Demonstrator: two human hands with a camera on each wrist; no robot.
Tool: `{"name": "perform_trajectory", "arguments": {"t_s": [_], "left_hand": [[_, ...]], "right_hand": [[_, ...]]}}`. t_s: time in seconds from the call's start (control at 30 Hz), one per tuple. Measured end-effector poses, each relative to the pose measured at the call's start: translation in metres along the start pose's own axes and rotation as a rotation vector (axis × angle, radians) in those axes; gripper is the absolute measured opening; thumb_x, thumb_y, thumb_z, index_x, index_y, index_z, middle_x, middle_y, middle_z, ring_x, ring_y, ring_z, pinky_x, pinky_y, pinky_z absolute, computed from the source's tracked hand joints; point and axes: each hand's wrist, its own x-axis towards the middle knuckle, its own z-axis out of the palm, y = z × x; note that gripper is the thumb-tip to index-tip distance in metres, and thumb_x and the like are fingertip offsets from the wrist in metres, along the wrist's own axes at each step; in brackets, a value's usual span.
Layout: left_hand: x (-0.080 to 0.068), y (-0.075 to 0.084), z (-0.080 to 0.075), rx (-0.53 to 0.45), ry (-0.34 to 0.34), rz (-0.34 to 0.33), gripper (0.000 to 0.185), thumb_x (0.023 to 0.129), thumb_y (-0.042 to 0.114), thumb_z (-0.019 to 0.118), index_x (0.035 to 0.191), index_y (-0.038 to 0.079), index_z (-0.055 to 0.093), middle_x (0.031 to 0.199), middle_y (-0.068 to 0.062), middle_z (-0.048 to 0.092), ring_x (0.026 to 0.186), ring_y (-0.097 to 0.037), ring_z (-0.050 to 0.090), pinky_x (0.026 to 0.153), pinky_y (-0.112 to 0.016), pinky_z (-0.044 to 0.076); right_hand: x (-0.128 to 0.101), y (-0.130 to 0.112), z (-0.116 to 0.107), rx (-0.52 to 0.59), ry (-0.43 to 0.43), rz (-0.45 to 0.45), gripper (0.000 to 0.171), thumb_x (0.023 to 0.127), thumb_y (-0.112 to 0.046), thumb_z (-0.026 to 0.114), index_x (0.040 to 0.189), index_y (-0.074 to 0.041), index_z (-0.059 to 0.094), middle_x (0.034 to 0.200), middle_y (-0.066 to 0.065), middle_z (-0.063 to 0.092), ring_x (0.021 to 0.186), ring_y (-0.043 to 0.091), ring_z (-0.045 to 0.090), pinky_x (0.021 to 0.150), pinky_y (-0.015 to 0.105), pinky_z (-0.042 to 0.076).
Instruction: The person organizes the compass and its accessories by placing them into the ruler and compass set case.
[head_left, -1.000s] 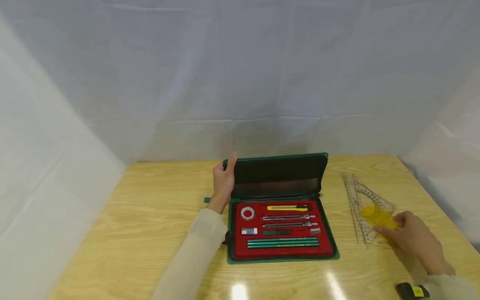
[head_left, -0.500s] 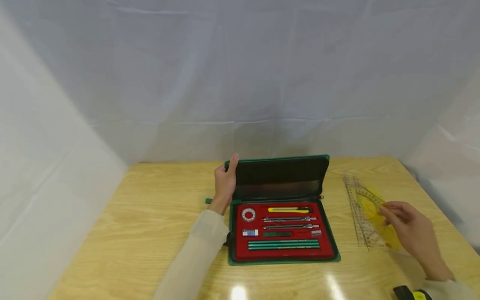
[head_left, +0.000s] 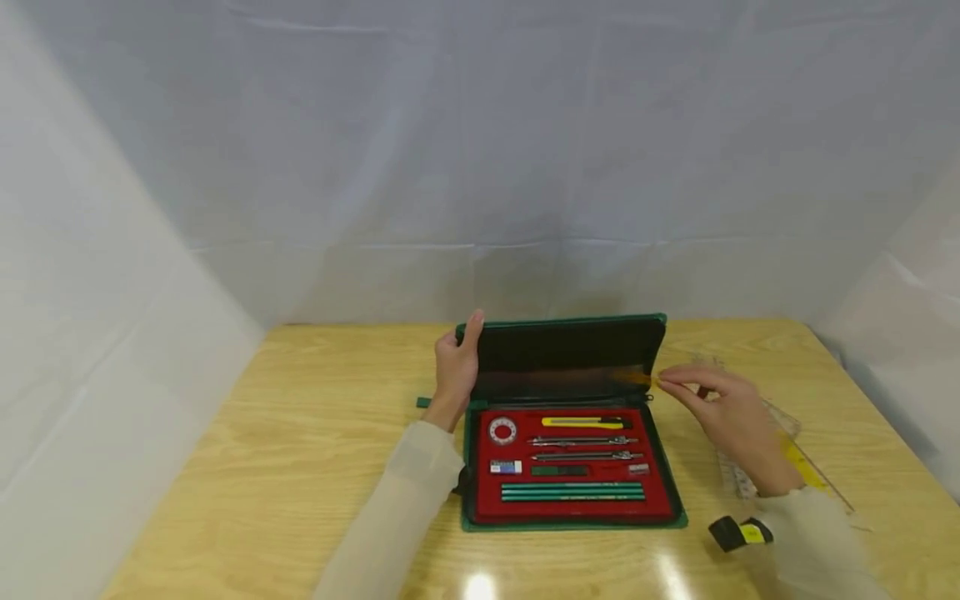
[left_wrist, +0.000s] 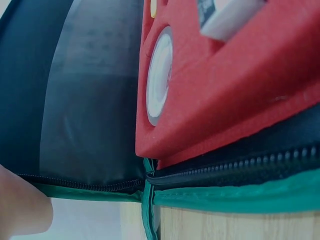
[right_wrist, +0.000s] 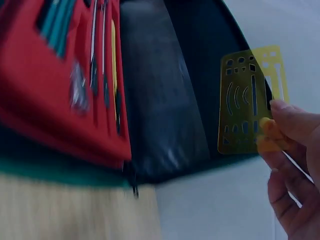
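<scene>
A green zip case (head_left: pixel 573 523) lies open on the wooden table, its black-lined lid (head_left: pixel 570 350) standing up at the back. The red insert (head_left: pixel 656 487) holds green pencils (head_left: pixel 573 493), compasses, a yellow knife (head_left: pixel 581 422) and a round white dial (head_left: pixel 502 431). My left hand (head_left: pixel 461 350) grips the lid's left edge. My right hand (head_left: pixel 675 383) pinches a thin yellow stencil (right_wrist: pixel 250 100) by its corner, in the air just in front of the lid's right side. In the left wrist view the red insert (left_wrist: pixel 225 90) and the zip (left_wrist: pixel 230 167) fill the frame.
Clear plastic rulers and set squares (head_left: pixel 798 454) lie on the table right of the case, partly under my right forearm. A small black and yellow object (head_left: pixel 738 533) sits near the front right. White cloth walls close in the table on three sides.
My right hand lifted the yellow stencil off the pile of rulers and carried it left to the lid's right side. The left hand kept its hold on the lid.
</scene>
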Motion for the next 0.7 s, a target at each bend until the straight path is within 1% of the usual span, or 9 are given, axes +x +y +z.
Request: {"name": "perform_trajectory", "arguments": {"t_s": [0.07, 0.13, 0.2, 0.23, 0.3, 0.33, 0.4, 0.57, 0.7], "left_hand": [[0.004, -0.008, 0.0, 0.001, 0.009, 0.004, 0.053, 0.096, 0.039, 0.056, 0.057, 0.012, 0.033, 0.05, 0.003, 0.026, 0.045, -0.011, 0.026, 0.047, -0.026, 0.026], [0.008, -0.018, 0.0, 0.003, 0.024, 0.009, 0.055, 0.094, 0.045, 0.057, 0.057, 0.012, 0.032, 0.051, 0.003, 0.026, 0.045, -0.011, 0.025, 0.047, -0.026, 0.025], [0.012, -0.027, 0.001, 0.013, 0.041, 0.013, 0.058, 0.091, 0.052, 0.058, 0.057, 0.012, 0.032, 0.051, 0.003, 0.025, 0.045, -0.012, 0.024, 0.047, -0.027, 0.024], [0.014, -0.033, 0.001, 0.014, 0.048, 0.013, 0.059, 0.089, 0.055, 0.058, 0.058, 0.012, 0.032, 0.052, 0.003, 0.025, 0.046, -0.013, 0.024, 0.047, -0.027, 0.024], [0.014, -0.035, 0.003, 0.016, 0.053, 0.013, 0.06, 0.088, 0.057, 0.058, 0.058, 0.012, 0.032, 0.052, 0.003, 0.025, 0.047, -0.013, 0.025, 0.047, -0.027, 0.024], [0.014, -0.035, 0.004, 0.018, 0.05, 0.01, 0.06, 0.088, 0.057, 0.058, 0.058, 0.012, 0.033, 0.053, 0.002, 0.025, 0.047, -0.013, 0.025, 0.047, -0.027, 0.025], [0.013, -0.036, 0.005, 0.011, 0.033, 0.0, 0.058, 0.09, 0.055, 0.058, 0.059, 0.012, 0.034, 0.053, 0.002, 0.026, 0.048, -0.013, 0.026, 0.048, -0.027, 0.025], [0.01, -0.032, 0.007, -0.018, -0.016, -0.025, 0.053, 0.094, 0.045, 0.058, 0.057, 0.012, 0.035, 0.052, 0.002, 0.028, 0.047, -0.013, 0.027, 0.047, -0.027, 0.026], [0.001, -0.013, 0.008, -0.008, -0.004, -0.01, 0.052, 0.096, 0.035, 0.057, 0.056, 0.013, 0.033, 0.051, 0.003, 0.027, 0.046, -0.012, 0.026, 0.048, -0.026, 0.026]], "right_hand": [[0.012, -0.003, 0.01, -0.012, -0.007, -0.055, 0.022, 0.078, 0.004, 0.074, 0.094, -0.012, 0.076, 0.095, -0.001, 0.07, 0.075, 0.004, 0.057, 0.061, 0.013, 0.042], [0.023, -0.006, 0.02, -0.051, -0.005, -0.135, 0.024, 0.075, 0.003, 0.077, 0.094, -0.013, 0.076, 0.093, -0.002, 0.07, 0.073, 0.006, 0.059, 0.059, 0.015, 0.043], [0.033, -0.009, 0.028, -0.098, 0.01, -0.213, 0.026, 0.071, 0.002, 0.08, 0.093, -0.012, 0.077, 0.091, -0.001, 0.071, 0.072, 0.011, 0.062, 0.059, 0.02, 0.048], [0.037, -0.012, 0.032, -0.128, 0.013, -0.239, 0.026, 0.071, 0.0, 0.081, 0.093, -0.012, 0.076, 0.091, 0.0, 0.071, 0.073, 0.012, 0.064, 0.059, 0.023, 0.05], [0.044, -0.015, 0.039, -0.184, 0.016, -0.287, 0.026, 0.069, -0.002, 0.083, 0.092, -0.011, 0.076, 0.091, 0.002, 0.071, 0.075, 0.016, 0.066, 0.06, 0.033, 0.053], [0.046, -0.017, 0.041, -0.205, 0.015, -0.296, 0.025, 0.069, -0.004, 0.083, 0.092, -0.011, 0.076, 0.091, 0.002, 0.071, 0.077, 0.017, 0.067, 0.06, 0.037, 0.054], [0.048, -0.018, 0.048, -0.23, 0.011, -0.307, 0.023, 0.069, -0.004, 0.083, 0.09, -0.01, 0.076, 0.091, 0.004, 0.071, 0.077, 0.019, 0.067, 0.059, 0.039, 0.054], [0.047, -0.016, 0.06, -0.308, -0.007, -0.295, 0.02, 0.07, -0.009, 0.084, 0.087, -0.014, 0.076, 0.09, 0.0, 0.071, 0.07, 0.016, 0.067, 0.045, 0.032, 0.048], [0.046, -0.016, 0.067, -0.337, -0.061, -0.241, 0.015, 0.074, -0.013, 0.082, 0.088, -0.017, 0.077, 0.089, -0.002, 0.071, 0.064, 0.014, 0.065, 0.043, 0.031, 0.047]]}}
